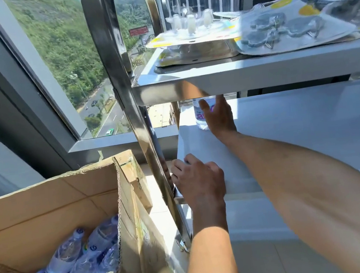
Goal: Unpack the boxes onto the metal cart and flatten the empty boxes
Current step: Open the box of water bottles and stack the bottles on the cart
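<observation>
An open cardboard box (48, 209) at the lower left holds several clear water bottles (80, 257) with purple labels. The metal cart (279, 69) fills the right. My right hand (219, 116) reaches under the top shelf and grips one upright water bottle (202, 120) standing on the middle shelf (308, 126) near its far left corner. My left hand (198, 179) grips the near left corner of that shelf, fingers curled over its edge beside the cart's upright post (142, 127).
The top shelf carries several packaged goods in plastic blister packs (274, 26). A large window (65, 59) stands behind the cart and box. A lower shelf (251, 222) shows below my arms. The box's flap (134, 175) leans against the cart post.
</observation>
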The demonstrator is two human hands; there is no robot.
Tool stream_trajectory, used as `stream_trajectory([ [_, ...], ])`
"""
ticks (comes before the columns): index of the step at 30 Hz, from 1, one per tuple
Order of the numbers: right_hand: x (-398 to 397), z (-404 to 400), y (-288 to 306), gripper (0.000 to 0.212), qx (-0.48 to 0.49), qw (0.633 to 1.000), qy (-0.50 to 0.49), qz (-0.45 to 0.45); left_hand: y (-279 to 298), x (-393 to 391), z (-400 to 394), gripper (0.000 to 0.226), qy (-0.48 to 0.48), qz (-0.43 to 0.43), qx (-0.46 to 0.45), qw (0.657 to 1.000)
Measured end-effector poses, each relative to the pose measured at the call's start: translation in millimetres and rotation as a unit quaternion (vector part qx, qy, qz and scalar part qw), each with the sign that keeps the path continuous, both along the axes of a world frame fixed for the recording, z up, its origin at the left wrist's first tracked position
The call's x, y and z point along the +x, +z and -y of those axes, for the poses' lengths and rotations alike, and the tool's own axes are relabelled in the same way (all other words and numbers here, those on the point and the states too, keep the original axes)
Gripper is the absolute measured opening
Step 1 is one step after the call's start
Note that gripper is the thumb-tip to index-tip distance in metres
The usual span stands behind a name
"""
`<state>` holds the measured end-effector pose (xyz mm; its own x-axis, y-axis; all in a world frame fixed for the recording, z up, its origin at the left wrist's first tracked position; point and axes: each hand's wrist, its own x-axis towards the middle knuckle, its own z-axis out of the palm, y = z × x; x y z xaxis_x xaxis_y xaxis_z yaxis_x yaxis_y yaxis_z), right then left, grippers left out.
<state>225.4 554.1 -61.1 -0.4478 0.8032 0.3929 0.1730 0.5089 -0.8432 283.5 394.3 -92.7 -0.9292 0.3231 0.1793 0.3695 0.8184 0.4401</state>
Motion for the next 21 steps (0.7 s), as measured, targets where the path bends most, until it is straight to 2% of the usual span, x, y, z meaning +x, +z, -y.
stream_trajectory([
  [4,7.6,-0.2,-13.2,0.070,0.025,0.998,0.002,0.065,0.7,4.0,6.0,0.035,-0.005,-0.001,-0.006,1.000],
  [9,-2.9,-7.2,-10.7,0.065,0.012,0.996,-0.002,0.087,-1.4,5.2,8.1,0.037,0.002,-0.010,-0.005,1.000],
  [14,-23.7,-9.7,-12.6,0.063,-0.014,0.998,-0.022,0.061,-4.9,7.2,9.6,0.032,0.005,-0.013,0.010,1.000],
  [18,-28.4,-9.9,-11.8,0.068,-0.022,0.998,-0.018,0.064,-5.4,4.1,8.4,0.033,0.007,-0.014,0.013,1.000],
  [21,-18.5,-8.6,-14.6,0.075,-0.003,0.995,-0.001,0.102,-7.1,3.4,8.0,0.035,0.007,-0.012,0.005,1.000],
])
